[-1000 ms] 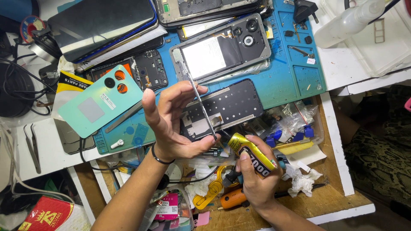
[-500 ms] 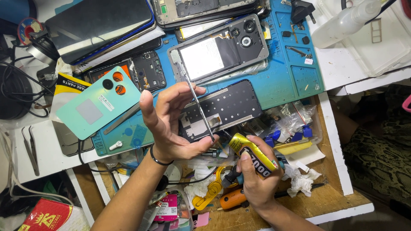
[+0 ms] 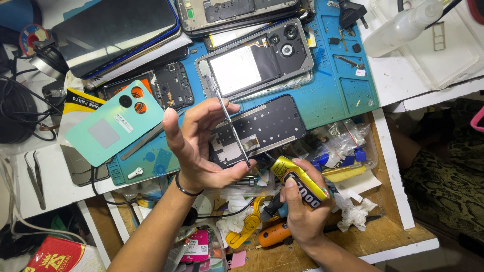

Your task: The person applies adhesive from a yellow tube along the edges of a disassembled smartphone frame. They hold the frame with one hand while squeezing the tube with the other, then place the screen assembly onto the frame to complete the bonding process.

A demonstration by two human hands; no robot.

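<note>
The left hand (image 3: 199, 143) is half open, its thumb and fingertips pinching the two ends of a thin metal strip (image 3: 233, 132) held slantwise above the blue work mat (image 3: 333, 95). Just beside it, lower right, the right hand (image 3: 301, 211) is closed around a yellow glue tube (image 3: 298, 181), its nozzle near the strip's lower end. A dark phone frame (image 3: 267, 126) lies on the mat behind the strip, a mint-green back cover (image 3: 113, 126) to the left.

Single head view, looking steeply down, close over cluttered bench (blue mat (image 3: 322, 106) fills upper frame).
</note>
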